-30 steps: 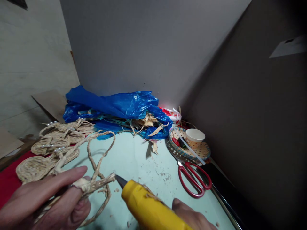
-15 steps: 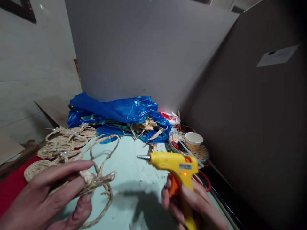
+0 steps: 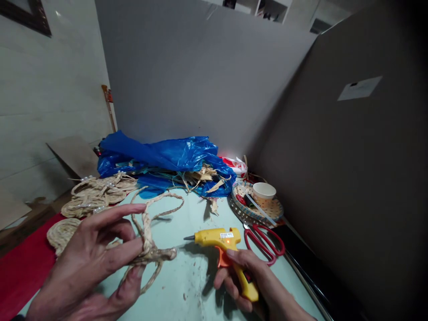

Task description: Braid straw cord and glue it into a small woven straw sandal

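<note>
Between thumb and fingers, my left hand [image 3: 100,258] pinches a braided straw cord piece [image 3: 147,234], looped at the top and bound to a short brown twig-like end [image 3: 165,254] that points right. My right hand [image 3: 247,276] is wrapped round the handle of a yellow hot glue gun [image 3: 217,237], fingers below its orange trigger [image 3: 223,257]. The gun's small light glows, and its metal nozzle points left toward the cord piece without touching it. Red-handled scissors [image 3: 264,243] lie just right of the gun.
A blue plastic bag [image 3: 160,154] with dried straw strips lies at the back. Coiled straw pieces with beads [image 3: 96,196] rest on red cloth [image 3: 28,267] at left. At right stand a woven basket [image 3: 239,209] with a white bowl [image 3: 264,191] and a black flat object [image 3: 314,267]. Grey panels [image 3: 207,80] enclose the table.
The glue gun has moved down, left and away from me, uncovering the scissors. My left hand has shifted right, and the braided cord now stands more upright in it.
</note>
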`<state>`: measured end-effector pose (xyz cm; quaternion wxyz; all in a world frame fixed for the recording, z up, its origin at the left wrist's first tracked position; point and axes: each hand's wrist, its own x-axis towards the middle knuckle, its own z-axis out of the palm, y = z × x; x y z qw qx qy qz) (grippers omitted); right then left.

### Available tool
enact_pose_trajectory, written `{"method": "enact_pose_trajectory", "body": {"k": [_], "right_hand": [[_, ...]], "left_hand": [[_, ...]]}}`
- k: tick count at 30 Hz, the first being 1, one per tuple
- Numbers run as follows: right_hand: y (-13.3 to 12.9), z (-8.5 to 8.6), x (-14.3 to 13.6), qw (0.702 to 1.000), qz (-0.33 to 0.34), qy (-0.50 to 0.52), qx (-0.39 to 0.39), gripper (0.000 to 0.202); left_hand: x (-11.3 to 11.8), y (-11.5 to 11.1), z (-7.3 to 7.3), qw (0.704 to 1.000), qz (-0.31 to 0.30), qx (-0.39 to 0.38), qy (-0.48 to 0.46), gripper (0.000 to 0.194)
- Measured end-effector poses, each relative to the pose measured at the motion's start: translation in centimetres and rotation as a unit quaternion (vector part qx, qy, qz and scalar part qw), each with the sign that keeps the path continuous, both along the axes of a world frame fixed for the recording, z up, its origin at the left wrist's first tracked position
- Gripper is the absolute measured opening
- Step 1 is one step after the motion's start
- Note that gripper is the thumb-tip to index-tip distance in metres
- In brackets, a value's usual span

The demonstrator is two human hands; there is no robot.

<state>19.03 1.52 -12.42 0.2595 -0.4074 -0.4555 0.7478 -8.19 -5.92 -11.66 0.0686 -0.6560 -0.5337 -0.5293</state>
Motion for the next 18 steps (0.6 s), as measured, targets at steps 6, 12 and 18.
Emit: {"method": "enact_pose_trajectory", "body": {"k": [6,12,18], "right_hand": [[-0.6,0.7,1.0,0.985,0.084,-0.134,0.064,0.059],[0.9,2.5,2.5,0.843,0.117,-0.408,0.331,0.056],[2.0,7.8,0.8,0.788,0.106,-0.309,0.522,0.021]], "left_hand": [[-0.1,-0.1,0.4,0.999,-0.036,0.008,0.020,0.039],[0.3,-0.3,0.3,0.993,-0.115,-0.016,-0.016,0.047],[0.7,-0.6,0.1,0.989,-0.137,-0.045,0.008,0.035]]}}
